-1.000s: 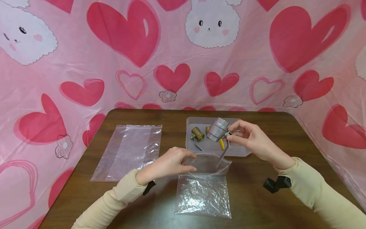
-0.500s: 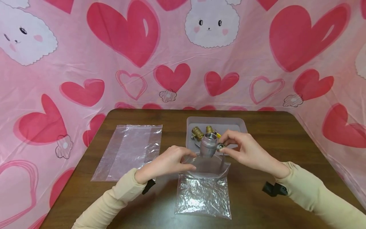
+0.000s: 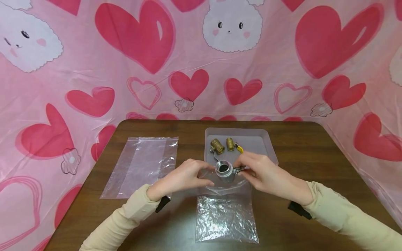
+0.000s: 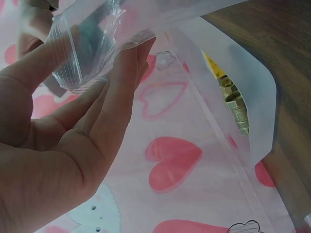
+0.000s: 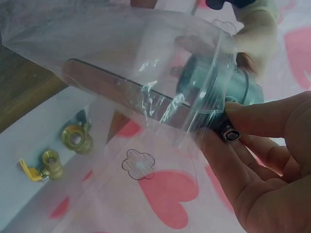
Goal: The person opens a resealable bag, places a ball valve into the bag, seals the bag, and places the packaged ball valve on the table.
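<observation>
My right hand [image 3: 260, 174] pinches a silver ball valve [image 3: 224, 169] by the stem where its lever joins the body. In the right wrist view, the long lever [image 5: 121, 90] lies inside a clear zip bag [image 5: 160, 43], and the valve body is partly within the bag's mouth. My left hand [image 3: 185, 177] is at the left side of that mouth, thumb and fingers spread apart with the zip edge between them. The bag's lower part [image 3: 226, 219] lies toward me on the table.
Behind the bag stands a translucent tray [image 3: 270, 153] holding two brass valves, one larger [image 3: 217, 145] and one smaller [image 3: 230, 143] with a yellow handle [image 3: 240, 149]. Another clear zip bag [image 3: 141, 167] lies flat on the brown table [image 3: 150, 226], at left. A pink curtain [image 3: 188, 52] surrounds the table.
My right hand has lowered the silver valve from above the tray into the bag's mouth, turning the body upright. The left hand has barely moved, and the bag's lower end has shifted slightly right.
</observation>
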Available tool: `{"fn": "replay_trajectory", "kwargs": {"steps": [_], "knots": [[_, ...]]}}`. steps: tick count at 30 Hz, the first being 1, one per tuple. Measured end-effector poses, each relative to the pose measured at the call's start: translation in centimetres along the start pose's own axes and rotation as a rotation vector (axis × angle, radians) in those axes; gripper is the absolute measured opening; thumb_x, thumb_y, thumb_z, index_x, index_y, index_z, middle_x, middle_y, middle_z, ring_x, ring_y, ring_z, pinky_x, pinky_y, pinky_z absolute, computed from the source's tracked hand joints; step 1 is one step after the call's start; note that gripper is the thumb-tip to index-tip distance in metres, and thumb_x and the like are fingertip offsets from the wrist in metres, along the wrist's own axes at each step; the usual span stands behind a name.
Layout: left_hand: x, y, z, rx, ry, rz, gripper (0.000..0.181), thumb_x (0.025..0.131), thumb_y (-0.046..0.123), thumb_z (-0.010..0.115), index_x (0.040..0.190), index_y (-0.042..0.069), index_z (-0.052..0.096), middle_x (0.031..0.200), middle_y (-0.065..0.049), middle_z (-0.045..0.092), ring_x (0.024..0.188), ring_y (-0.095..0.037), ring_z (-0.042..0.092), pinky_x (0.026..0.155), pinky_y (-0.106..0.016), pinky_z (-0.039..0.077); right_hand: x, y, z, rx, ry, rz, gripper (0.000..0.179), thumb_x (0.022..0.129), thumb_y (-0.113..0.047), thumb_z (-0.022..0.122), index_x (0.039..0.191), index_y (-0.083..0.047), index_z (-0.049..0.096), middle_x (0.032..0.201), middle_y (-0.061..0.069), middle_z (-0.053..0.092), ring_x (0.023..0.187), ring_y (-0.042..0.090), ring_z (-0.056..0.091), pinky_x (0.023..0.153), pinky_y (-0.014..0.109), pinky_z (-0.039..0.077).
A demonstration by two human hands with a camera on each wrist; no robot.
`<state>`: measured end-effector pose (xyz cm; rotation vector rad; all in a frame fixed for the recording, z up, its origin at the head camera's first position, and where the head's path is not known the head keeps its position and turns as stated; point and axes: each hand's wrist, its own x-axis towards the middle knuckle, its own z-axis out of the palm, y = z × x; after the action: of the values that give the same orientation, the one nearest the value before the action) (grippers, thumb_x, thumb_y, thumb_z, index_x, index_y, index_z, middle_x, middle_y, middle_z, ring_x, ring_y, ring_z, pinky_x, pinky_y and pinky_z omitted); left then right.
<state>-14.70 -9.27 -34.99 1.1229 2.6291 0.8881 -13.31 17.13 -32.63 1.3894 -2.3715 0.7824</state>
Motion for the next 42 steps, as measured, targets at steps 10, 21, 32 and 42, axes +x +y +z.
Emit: {"fn": "replay_trajectory", "kwargs": {"steps": [10,21,32,42], "knots": [[0.3,0.3,-0.2,0.032,0.022,0.031,0.043,0.08,0.023,0.082,0.118,0.006,0.07,0.068,0.003,0.054,0.058,0.002,0.037,0.057,-0.015,0.035,0.4,-0.3,0.6,-0.126,-0.024,-0.016,0.031,0.072,0.012,0.077,0.091,-0.008,0.064,0.085,-0.002,0.064,0.074,0.005,0.06,0.062,0.015,0.05],[0.4,0.7,-0.6,0.024,0.018,0.036,0.042,0.08,0.021,0.083,0.118,0.006,0.07,0.069,0.003,0.054,0.056,0.002,0.035,0.053,-0.014,0.032,0.6,-1.4,1.0,-0.147,-0.196,0.093,0.022,0.08,0.009,0.071,0.094,-0.006,0.064,0.089,0.003,0.067,0.073,0.01,0.067,0.061,0.015,0.052],[0.5,1.5,-0.8,0.053,0.027,0.031,0.045,0.08,0.018,0.083,0.12,0.002,0.069,0.113,-0.01,0.074,0.076,-0.007,0.067,0.071,-0.016,0.051,1.2,-2.4,2.4,-0.207,-0.328,0.162,0.017,0.079,0.009,0.074,0.086,-0.005,0.067,0.078,0.002,0.063,0.067,0.007,0.061,0.054,0.014,0.046],[0.7,1.8,-0.8,0.049,0.026,0.035,0.04,0.08,0.007,0.078,0.119,0.001,0.069,0.114,-0.01,0.074,0.085,-0.013,0.073,0.075,-0.018,0.054,1.8,-2.5,4.3,-0.078,-0.407,0.199,0.029,0.076,0.015,0.063,0.069,-0.013,0.067,0.061,-0.006,0.063,0.058,-0.007,0.044,0.051,0.01,0.037]]}}
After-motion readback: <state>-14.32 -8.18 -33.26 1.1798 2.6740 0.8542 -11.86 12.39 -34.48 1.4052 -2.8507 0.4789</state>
